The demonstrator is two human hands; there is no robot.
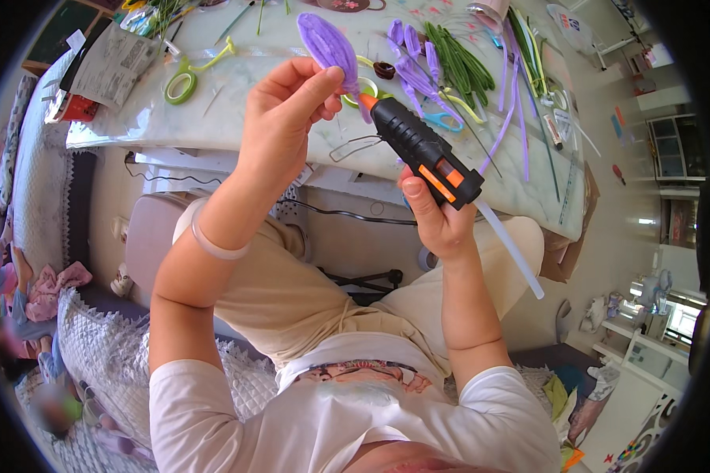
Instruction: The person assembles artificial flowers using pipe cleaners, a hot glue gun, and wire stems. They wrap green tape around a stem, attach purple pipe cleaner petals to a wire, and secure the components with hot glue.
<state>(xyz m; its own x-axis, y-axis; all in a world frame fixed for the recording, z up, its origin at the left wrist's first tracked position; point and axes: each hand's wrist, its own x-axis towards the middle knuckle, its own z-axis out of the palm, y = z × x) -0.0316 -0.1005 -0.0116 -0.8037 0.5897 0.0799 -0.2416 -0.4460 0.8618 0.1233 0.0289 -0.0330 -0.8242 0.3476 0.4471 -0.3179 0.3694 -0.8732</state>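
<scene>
Between the thumb and fingers of my left hand is a purple fuzzy petal, its rounded end pointing up and away. My right hand grips a black and orange hot glue gun by its underside. The gun's orange nozzle is at the petal's lower end, close to my left fingertips; I cannot tell whether it touches. A long translucent glue stick sticks out of the gun's back. The gun's wire stand hangs below its front.
On the marble-patterned table lie more purple petals, green pipe-cleaner leaves, purple strips, light blue-handled scissors and a green tape roll. A printed paper stack sits at the left. A black cable runs under the table edge.
</scene>
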